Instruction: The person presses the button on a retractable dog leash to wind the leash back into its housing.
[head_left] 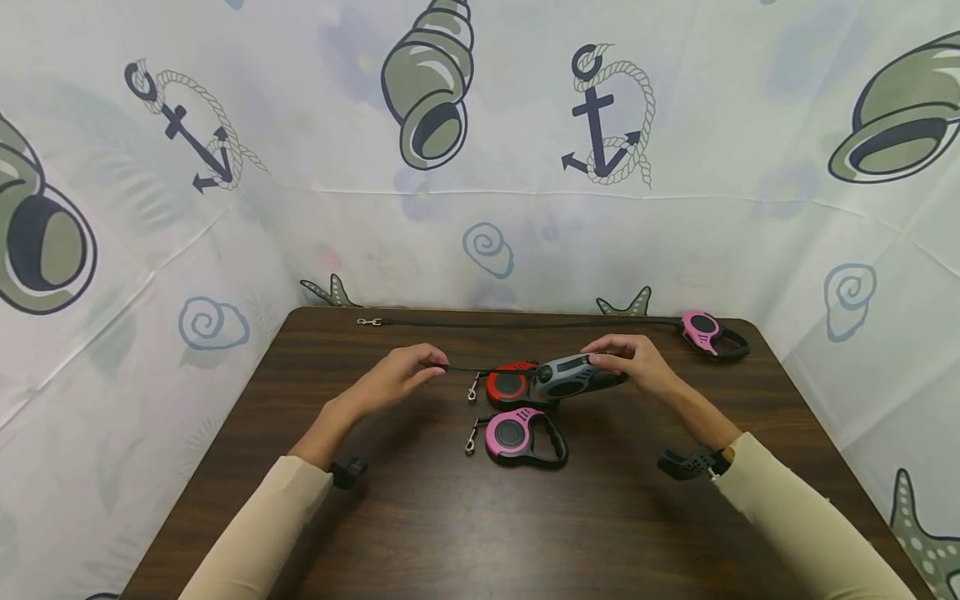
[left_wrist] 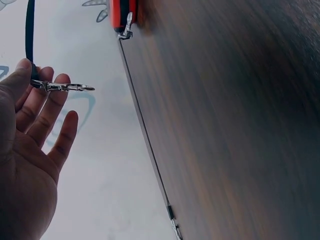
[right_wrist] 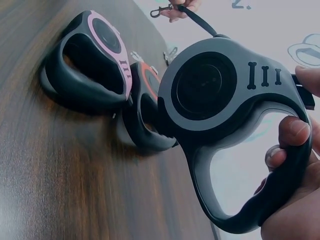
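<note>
Both hands (head_left: 405, 372) (head_left: 637, 363) gripped one gray leash (head_left: 566, 379) over a brown bench (head_left: 450, 533) bearing one red leash (head_left: 508, 387), two pink leashes (head_left: 510, 433) (head_left: 701, 325), printed cloth (head_left: 525, 108) behind.

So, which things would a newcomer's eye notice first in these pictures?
Probably the gray leash, held in the right hand, with its black strap stretched across to the left hand. Below, a red leash and a pink leash lie close together on the table. A second pink leash lies near the table's far right corner.

Soft shadows, faint sheen on tabletop (head_left: 465, 525)
</note>
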